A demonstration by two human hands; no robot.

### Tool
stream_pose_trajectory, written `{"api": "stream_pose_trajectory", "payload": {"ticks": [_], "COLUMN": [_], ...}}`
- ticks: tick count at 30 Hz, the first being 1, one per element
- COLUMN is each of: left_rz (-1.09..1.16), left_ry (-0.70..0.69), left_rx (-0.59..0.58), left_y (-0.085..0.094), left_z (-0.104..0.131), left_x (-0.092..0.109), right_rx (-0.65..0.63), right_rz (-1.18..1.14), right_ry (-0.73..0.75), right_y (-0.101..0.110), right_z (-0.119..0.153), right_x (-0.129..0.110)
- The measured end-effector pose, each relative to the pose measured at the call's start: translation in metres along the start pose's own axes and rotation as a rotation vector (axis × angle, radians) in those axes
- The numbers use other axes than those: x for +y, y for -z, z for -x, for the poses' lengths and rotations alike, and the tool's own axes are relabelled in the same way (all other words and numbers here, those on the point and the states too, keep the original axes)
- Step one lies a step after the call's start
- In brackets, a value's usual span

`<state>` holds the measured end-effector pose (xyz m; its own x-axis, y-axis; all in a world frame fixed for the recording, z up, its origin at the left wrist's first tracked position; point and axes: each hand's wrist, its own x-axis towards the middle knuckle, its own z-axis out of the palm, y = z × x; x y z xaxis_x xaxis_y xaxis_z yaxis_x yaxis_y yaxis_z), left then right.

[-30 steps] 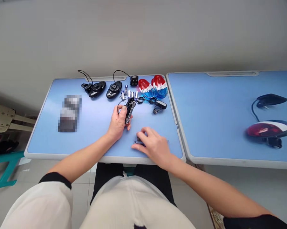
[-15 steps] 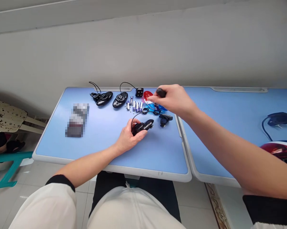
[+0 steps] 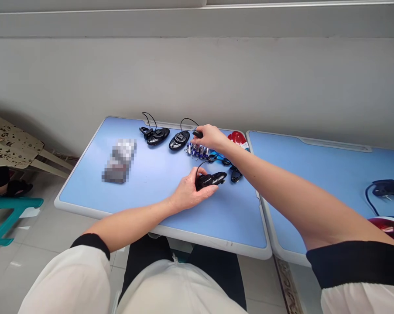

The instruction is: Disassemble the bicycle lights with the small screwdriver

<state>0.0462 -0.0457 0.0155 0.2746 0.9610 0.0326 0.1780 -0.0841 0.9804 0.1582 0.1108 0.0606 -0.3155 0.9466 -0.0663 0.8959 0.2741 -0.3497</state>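
Note:
My left hand is closed round a glossy black bicycle light housing with a thin looped cable, just above the table's front half. My right hand pinches a screwdriver by its dark handle; its tip cannot be made out. Directly below that hand lie several small batteries and tiny screws. Right of them, partly behind my right arm, sit a red shiny cover and blue parts. A small black clamp lies near the held housing.
Two black oval housings with cables, the left one and the right one, lie along the back. A blurred-out packet is at left. On the adjoining right-hand table are a dark part and a red cover.
My right hand has moved left with the screwdriver, from near the red cover to above the batteries and screws. My left hand still holds the housing. The camera view has shifted.

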Motion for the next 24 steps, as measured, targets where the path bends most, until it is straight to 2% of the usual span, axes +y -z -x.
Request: {"api": "stream_pose_trajectory", "payload": {"ticks": [4,7,10,13,15,16,18,20,24], "left_rz": [0.021,0.047,0.136,0.292,0.373,0.408,0.48,0.543,0.622], "left_ry": [-0.019,0.008,0.087,0.218,0.277,0.295,0.321,0.345,0.451], "left_rx": [0.008,0.011,-0.004,-0.055,-0.085,-0.098,-0.125,-0.144,-0.18], "left_y": [0.001,0.002,0.005,0.01,0.014,0.016,0.019,0.023,0.029], "left_z": [0.0,-0.004,-0.009,-0.013,-0.016,-0.017,-0.018,-0.018,-0.016], "left_x": [-0.001,-0.004,-0.006,-0.004,-0.001,0.0,0.001,0.001,0.003], "right_rx": [0.031,0.036,0.088,0.169,0.15,0.098,-0.033,-0.083,-0.033], "right_rz": [0.038,0.05,0.043,0.013,-0.03,-0.054,-0.088,-0.111,-0.149], "right_ry": [0.017,0.02,-0.019,-0.092,-0.115,-0.108,-0.069,-0.045,-0.002], "right_y": [-0.015,-0.013,0.011,0.043,0.057,0.06,0.055,0.042,0.015], "right_z": [-0.005,-0.003,0.01,0.041,0.067,0.08,0.102,0.116,0.124], "right_x": [0.001,0.002,0.01,0.028,0.044,0.052,0.067,0.078,0.088]}}
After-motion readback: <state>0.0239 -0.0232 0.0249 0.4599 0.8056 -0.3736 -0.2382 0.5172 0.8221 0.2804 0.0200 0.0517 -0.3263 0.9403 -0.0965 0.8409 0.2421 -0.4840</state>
